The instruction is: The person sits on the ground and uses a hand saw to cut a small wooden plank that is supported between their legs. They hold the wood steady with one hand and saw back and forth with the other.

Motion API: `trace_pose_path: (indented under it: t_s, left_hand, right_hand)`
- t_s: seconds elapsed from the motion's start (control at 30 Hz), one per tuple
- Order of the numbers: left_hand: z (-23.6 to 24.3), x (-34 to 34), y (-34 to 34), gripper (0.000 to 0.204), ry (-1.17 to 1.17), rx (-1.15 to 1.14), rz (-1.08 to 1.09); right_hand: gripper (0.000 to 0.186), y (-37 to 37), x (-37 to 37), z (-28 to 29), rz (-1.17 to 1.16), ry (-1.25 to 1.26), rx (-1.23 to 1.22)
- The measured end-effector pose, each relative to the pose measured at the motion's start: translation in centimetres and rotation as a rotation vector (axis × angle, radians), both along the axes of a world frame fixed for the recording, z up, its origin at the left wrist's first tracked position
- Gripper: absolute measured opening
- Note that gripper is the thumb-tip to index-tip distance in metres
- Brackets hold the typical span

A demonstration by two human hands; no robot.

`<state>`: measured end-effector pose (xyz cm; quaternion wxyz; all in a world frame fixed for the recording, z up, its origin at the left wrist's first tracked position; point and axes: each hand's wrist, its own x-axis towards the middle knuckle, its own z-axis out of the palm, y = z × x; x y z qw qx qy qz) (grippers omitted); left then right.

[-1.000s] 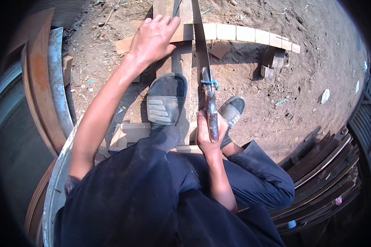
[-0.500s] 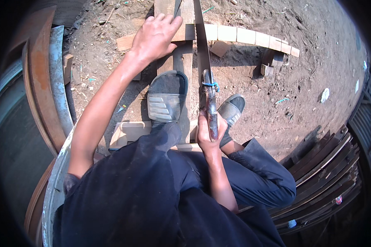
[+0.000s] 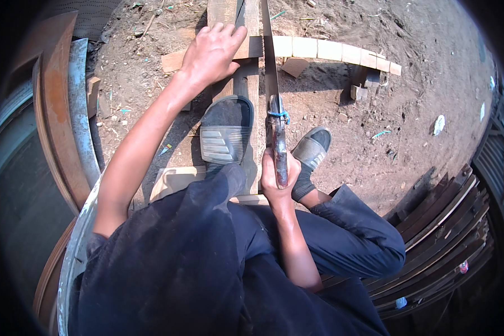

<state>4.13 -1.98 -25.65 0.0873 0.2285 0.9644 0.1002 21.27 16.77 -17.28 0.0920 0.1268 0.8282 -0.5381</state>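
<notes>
My right hand (image 3: 270,178) grips the handle of a handsaw (image 3: 271,73), which has a blue tie wound round its front end. The long blade points away from me, with its toothed edge against a curved wooden strip (image 3: 331,49) crossed by several lines. My left hand (image 3: 211,55) bears down on that strip just left of the blade, its fingers bent over the far side and its thumb toward me. Beneath the strip runs a long plank (image 3: 252,123), and my left foot in a slide sandal (image 3: 225,143) stands on it.
Wood blocks (image 3: 367,84) sit under the strip's right end. A wood offcut (image 3: 295,67) lies near the blade. Stacked dark curved slats (image 3: 448,235) fill the lower right. A brown wooden frame (image 3: 56,117) stands at left, and my right sandal (image 3: 312,147) rests on the dirt.
The saw and my right hand have shifted slightly left and away from me. My left hand keeps its place on the strip. The whole view has moved a little.
</notes>
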Motion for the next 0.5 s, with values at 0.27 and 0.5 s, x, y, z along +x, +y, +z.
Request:
trace_pose_path:
  t_s: [0.27, 0.5]
  left_hand:
    - [0.2, -0.1, 0.4, 0.060, 0.012, -0.019, 0.005]
    - [0.3, 0.0, 0.4, 0.055, -0.006, -0.089, 0.013]
  right_hand:
    - [0.016, -0.4, -4.5, 1.5, -0.162, -0.132, -0.290]
    - [0.014, 1.6, 5.0, 4.4, -0.096, -0.016, -0.106]
